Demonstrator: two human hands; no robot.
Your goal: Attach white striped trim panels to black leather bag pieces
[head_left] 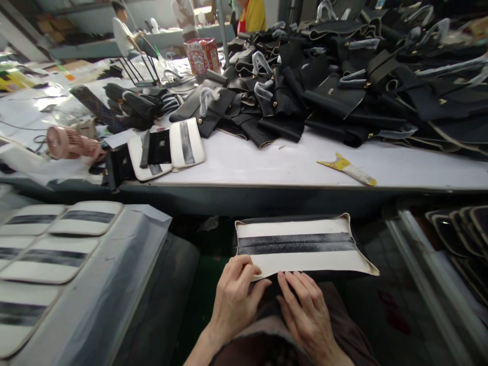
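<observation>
While both hands sit at its near edge, the white panel (301, 254) lies flat just beyond them, near the middle of the scene and below the front of the bench (267, 162). The left hand (234, 297) has its fingers curved over the panel's near left part with the thumb stretched along the edge; whether it pinches the edge or only presses on it I cannot tell. The right hand (307, 310) is spread open and flat, its fingertips touching the near edge and gripping nothing. The two hands are just beside each other.

The panel is a long rectangle with pointed corners, white or cream, with one broad black stripe running left to right along its middle and a dark layer showing under its rim.

One such panel is at the hands. Five smaller white striped pads (49, 258) lie on the grey surface at the near left, some cut off by the frame. Two more white pads (186, 142) rest on the bench, left of centre. One yellow scraper (346, 169) lies on the bench to the right, one pink fan (70, 143) to the left, and a big heap of black bags (343, 86) covers the far right
</observation>
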